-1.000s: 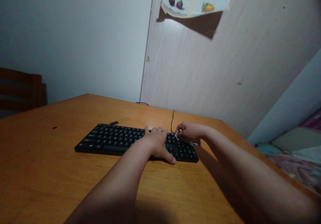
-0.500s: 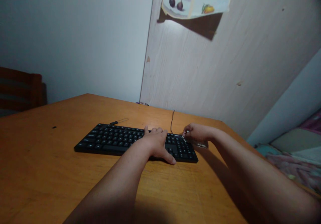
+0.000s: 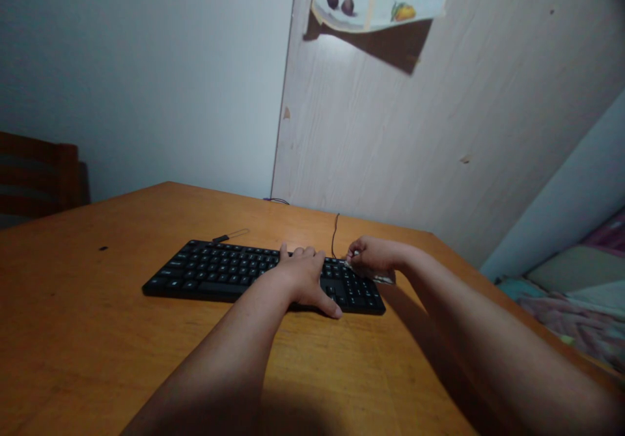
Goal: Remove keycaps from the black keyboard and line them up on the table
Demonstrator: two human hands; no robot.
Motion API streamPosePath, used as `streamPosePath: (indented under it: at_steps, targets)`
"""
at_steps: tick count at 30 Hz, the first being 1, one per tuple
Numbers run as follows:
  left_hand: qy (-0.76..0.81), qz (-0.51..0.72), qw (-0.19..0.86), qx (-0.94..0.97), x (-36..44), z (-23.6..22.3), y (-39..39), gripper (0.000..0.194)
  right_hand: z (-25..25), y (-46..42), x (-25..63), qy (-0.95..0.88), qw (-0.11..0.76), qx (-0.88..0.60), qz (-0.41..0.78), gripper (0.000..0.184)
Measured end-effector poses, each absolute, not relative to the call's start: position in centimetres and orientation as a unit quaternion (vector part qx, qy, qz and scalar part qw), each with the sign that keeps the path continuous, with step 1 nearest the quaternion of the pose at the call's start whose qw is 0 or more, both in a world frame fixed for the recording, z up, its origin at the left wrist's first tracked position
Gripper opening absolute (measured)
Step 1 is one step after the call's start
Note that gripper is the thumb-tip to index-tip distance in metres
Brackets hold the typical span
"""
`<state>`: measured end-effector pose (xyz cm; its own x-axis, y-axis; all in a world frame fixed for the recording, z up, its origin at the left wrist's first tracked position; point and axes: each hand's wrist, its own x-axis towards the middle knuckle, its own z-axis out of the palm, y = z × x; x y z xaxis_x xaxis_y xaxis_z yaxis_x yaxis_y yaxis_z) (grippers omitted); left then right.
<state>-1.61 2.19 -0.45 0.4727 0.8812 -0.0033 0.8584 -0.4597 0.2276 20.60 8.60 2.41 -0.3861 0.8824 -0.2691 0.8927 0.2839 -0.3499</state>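
Note:
A black keyboard (image 3: 209,270) with pale key legends lies flat on the wooden table. My left hand (image 3: 303,280) spans it just right of its middle, fingers over the far edge and thumb on the near edge. At the keyboard's far right corner, my right hand (image 3: 374,255) is closed in a pinch. It holds what looks like a thin, crumpled pale cloth (image 3: 385,278), whose edge shows beneath the hand. Most of the cloth is hidden by the fingers, which are over the number pad.
A cable (image 3: 334,233) runs from behind the keyboard to the table's back edge. A small dark tag with a loop (image 3: 221,238) lies behind the keyboard. Further left is a small black piece (image 3: 103,248). A wooden chair (image 3: 63,176) stands at the left, beyond the table (image 3: 122,351).
My right hand has moved slightly left with the cloth, along the keyboard's far right corner. My left hand stays in place on the keyboard.

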Motion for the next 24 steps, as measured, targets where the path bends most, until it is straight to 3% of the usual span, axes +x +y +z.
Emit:
streamPosePath:
  at_steps: [12,24]
  targets:
    - [0.509,0.057,0.095,0.853,-1.5,-0.4,2.1,0.125,2.6,8.2,22.1,0.792,0.004,0.571,-0.216,0.022]
    - [0.512,0.055,0.093,0.852,-1.6,-0.4,2.1,0.123,2.3,8.7,19.7,0.809,0.008,0.544,-0.223,0.025]
